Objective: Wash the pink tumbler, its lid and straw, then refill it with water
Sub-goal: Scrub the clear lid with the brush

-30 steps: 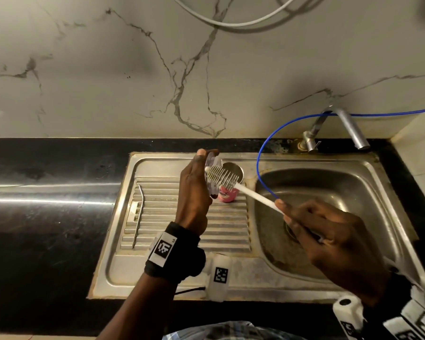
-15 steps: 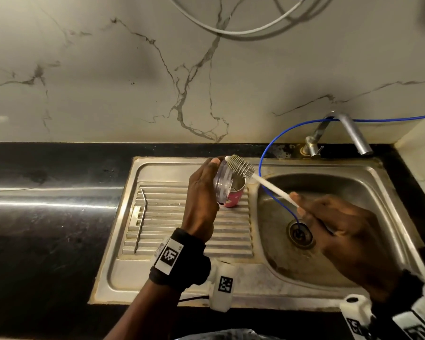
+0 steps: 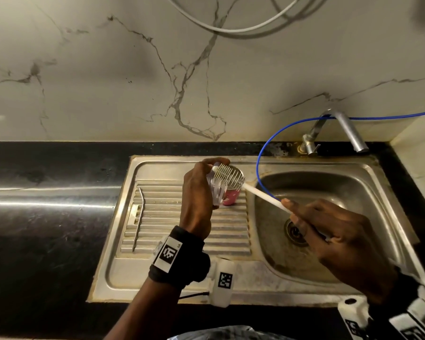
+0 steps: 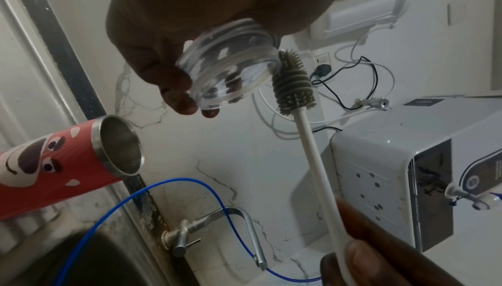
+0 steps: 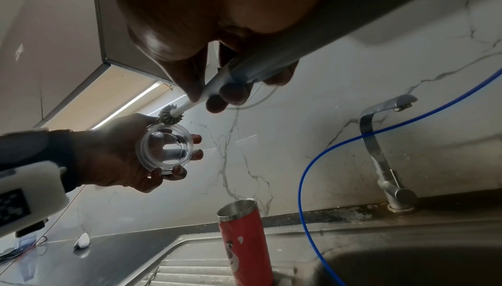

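My left hand (image 3: 201, 187) grips the clear round lid (image 4: 231, 65) above the drainboard, fingers curled round its rim; the same lid (image 5: 165, 149) faces the right wrist camera. My right hand (image 3: 334, 239) grips the white handle of a bottle brush (image 3: 263, 193), whose grey bristle head (image 4: 292, 84) lies against the lid's edge. The pink tumbler (image 5: 244, 239) stands upright and uncovered on the drainboard, partly hidden behind the lid and brush in the head view, pink tumbler (image 3: 230, 197). A bent metal straw (image 3: 140, 217) lies on the drainboard's left side.
The steel sink (image 3: 390, 182) has its basin on the right with a drain (image 3: 295, 231). A tap (image 3: 346, 128) stands at the back, and a blue hose (image 3: 263, 153) loops into the basin. Black counter (image 3: 47, 192) runs to the left. A water purifier (image 4: 407, 161) hangs on the wall.
The brush head moved from the lid's face up past its top edge, then settled back against the lid's upper rim. My left hand kept hold of the lid and tilted it slightly.
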The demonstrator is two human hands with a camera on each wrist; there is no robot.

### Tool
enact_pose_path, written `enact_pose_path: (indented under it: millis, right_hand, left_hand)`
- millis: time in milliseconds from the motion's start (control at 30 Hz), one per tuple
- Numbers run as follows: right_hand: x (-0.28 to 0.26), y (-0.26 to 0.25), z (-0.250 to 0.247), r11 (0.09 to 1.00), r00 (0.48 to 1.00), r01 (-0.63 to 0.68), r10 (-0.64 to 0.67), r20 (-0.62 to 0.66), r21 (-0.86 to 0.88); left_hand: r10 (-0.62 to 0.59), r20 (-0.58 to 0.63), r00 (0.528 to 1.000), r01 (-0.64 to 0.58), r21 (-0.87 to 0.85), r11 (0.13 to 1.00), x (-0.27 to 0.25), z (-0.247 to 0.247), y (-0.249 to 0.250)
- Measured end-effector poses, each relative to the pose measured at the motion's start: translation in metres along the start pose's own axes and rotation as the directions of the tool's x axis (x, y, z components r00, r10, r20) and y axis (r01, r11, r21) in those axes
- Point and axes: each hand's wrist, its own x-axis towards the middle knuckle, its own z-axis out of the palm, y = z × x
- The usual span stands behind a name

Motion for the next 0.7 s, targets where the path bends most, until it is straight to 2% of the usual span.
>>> enact_pose_path:
  millis: [167, 333, 467, 700]
  right_hand:
    - [0.005, 0.009, 0.001, 0.996, 0.994, -0.089, 0.088, 0.065, 0.010]
    - [0.001, -0.001, 0.001, 0.998, 0.989, -0.033, 0.024, 0.144, 0.060]
    - [0.007, 0.005, 0.004, 0.995, 0.988, -0.094, 0.088, 0.130, 0.040]
    - [0.010, 0.007, 0.003, 0.995, 0.988, -0.094, 0.089, 0.126, 0.036]
  left_hand:
    - [0.067, -0.001, 0.998, -0.067, 0.036, 0.997, 0.000, -0.001, -0.005]
    - [0.067, -0.014, 0.998, -0.067, 0.034, 0.997, 0.006, -0.005, -0.008]
    - [0.063, 0.004, 0.998, -0.063, 0.052, 0.997, 0.006, -0.005, -0.011]
    - [0.056, -0.031, 0.998, -0.053, 0.090, 0.994, 0.007, -0.006, -0.012]
